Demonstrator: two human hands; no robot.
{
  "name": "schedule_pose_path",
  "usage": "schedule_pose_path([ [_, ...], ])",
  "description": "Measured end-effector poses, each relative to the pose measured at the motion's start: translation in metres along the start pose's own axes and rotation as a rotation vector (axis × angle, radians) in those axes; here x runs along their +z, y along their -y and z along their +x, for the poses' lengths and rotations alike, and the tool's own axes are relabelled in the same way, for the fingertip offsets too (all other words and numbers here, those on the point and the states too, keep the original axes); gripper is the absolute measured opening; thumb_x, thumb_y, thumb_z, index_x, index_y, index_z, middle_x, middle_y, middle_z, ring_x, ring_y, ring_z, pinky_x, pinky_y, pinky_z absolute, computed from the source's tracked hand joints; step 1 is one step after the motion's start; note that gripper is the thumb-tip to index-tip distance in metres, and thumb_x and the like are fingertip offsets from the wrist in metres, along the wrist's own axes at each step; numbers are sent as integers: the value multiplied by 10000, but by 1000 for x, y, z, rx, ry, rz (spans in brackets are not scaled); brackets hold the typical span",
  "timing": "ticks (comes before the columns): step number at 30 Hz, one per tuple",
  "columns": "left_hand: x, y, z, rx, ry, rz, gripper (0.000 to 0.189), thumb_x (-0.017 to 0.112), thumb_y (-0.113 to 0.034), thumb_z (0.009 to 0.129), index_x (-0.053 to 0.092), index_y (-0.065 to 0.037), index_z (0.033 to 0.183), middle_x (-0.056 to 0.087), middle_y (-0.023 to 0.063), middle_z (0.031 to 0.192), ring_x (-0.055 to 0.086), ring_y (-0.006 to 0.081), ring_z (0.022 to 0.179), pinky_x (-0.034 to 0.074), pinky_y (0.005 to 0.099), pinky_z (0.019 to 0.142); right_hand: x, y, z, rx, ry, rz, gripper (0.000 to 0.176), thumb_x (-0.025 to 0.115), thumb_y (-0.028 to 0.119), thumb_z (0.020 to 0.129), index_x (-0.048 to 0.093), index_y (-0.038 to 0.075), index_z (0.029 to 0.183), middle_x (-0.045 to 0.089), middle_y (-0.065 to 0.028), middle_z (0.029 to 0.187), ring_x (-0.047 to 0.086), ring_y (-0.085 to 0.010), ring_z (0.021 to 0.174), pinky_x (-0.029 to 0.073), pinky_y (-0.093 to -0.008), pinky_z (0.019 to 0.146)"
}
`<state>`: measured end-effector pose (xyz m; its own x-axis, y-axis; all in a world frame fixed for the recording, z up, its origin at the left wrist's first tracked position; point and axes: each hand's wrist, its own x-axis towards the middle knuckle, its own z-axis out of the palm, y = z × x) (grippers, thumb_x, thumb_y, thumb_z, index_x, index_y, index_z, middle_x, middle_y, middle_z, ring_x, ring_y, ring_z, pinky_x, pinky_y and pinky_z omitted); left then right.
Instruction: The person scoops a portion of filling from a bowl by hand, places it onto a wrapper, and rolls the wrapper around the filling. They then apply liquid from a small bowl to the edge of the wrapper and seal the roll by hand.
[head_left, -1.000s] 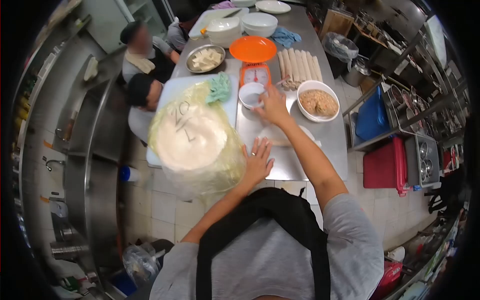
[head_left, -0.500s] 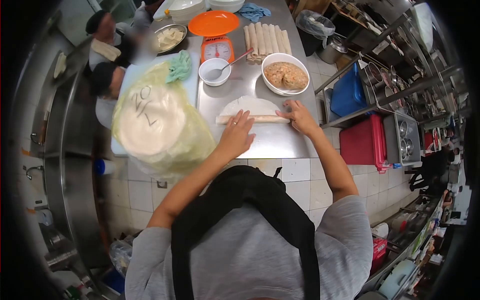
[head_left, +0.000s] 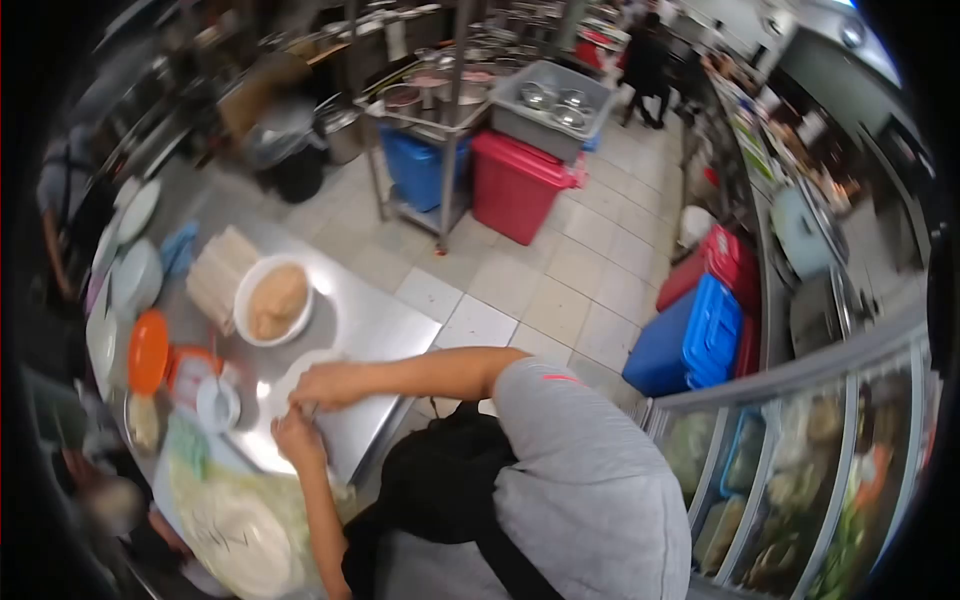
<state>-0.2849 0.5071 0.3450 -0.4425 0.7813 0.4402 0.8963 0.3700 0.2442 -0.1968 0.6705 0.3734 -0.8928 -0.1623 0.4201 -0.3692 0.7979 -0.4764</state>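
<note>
My right hand (head_left: 330, 386) and my left hand (head_left: 298, 438) are close together over a thin white dough wrapper (head_left: 290, 377) on the steel table (head_left: 385, 325). The fingers of both hands look curled round the rolled part, which they mostly hide; some blur softens them. Beyond them stands a white bowl (head_left: 241, 312) holding a pale orange filling (head_left: 277, 303). Finished rolls (head_left: 222, 270) lie in a row beside it. A small white bowl (head_left: 217, 406) is to the left of my hands. Nearer me is a stack of round wrappers (head_left: 248, 545) in yellowish plastic.
An orange scale (head_left: 193, 368) with an orange plate (head_left: 148, 350) stands left of the filling. A green cloth (head_left: 187, 446) lies near the wrappers. Beyond the table are a red bin (head_left: 515, 190), a shelf rack and a glass-fronted fridge (head_left: 790, 470). People stand at the left.
My view has swung to the right, so the fridge now shows. My hands have come together over the wrapper; before, they were apart along the roll, the left laid flat on it.
</note>
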Motion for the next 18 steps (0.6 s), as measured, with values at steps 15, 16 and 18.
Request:
schedule_pose_path([
  [15, -8, 30, 12, -37, 213, 228, 292, 581, -26, 789, 623, -53, 1077, 603, 123, 1035, 577, 275, 920, 370, 453, 960, 13, -13, 23, 67, 114, -268, 642, 555, 91, 793, 363, 214, 1392, 623, -103, 915, 600, -300, 908, 465, -476, 810],
  [16, -10, 29, 13, 43, 187, 254, 318, 571, -20, 792, 605, -45, 1107, 615, 120, 990, 585, 274, 897, 363, 452, 984, 14, -14, 20, 44, 115, -293, 650, 537, 96, 809, 331, 221, 1412, 616, -105, 940, 587, -302, 936, 460, -484, 816],
  [18, -10, 27, 14, 84, 132, 295, 332, 572, -20, 789, 594, -45, 1120, 615, 122, 971, 590, 276, 894, 353, 474, 994, 17, -20, 20, 23, 116, -320, 658, 519, 102, 825, 299, 229, 1432, 610, -106, 965, 574, -303, 964, 456, -492, 823],
])
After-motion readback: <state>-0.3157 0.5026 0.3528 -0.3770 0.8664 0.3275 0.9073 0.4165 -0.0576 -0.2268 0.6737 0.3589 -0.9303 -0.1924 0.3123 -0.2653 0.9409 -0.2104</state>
